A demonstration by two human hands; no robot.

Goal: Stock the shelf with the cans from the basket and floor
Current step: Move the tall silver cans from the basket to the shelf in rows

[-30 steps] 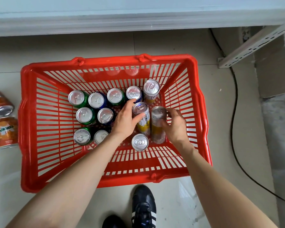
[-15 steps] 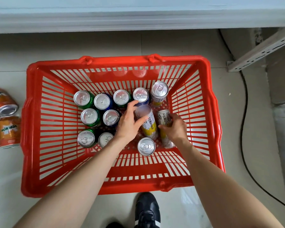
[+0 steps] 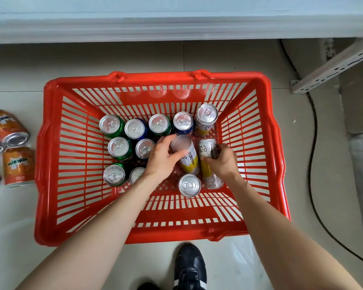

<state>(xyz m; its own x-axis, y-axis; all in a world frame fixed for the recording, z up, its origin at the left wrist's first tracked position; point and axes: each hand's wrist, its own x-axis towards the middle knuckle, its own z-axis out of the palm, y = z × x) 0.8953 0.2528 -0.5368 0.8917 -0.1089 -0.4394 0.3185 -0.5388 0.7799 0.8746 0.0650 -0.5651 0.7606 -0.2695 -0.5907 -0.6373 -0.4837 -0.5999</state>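
The red basket encloses both hands. The left hand has its fingers clamped round one slim can. The right hand clamps a second slim can, just right of the first. Each can's long axis runs from the fingertips back toward the wrist, tilted. Whether either can clears the basket floor is unclear. Upright cans stand left of the left fingers.

A pale tiled floor carries a red basket, whose walls ring the fingers. Well left of the fingers, orange cans cluster on the tiles. To their right runs a black cable, with a perforated metal rail further off. A black shoe stands on the near side of them.
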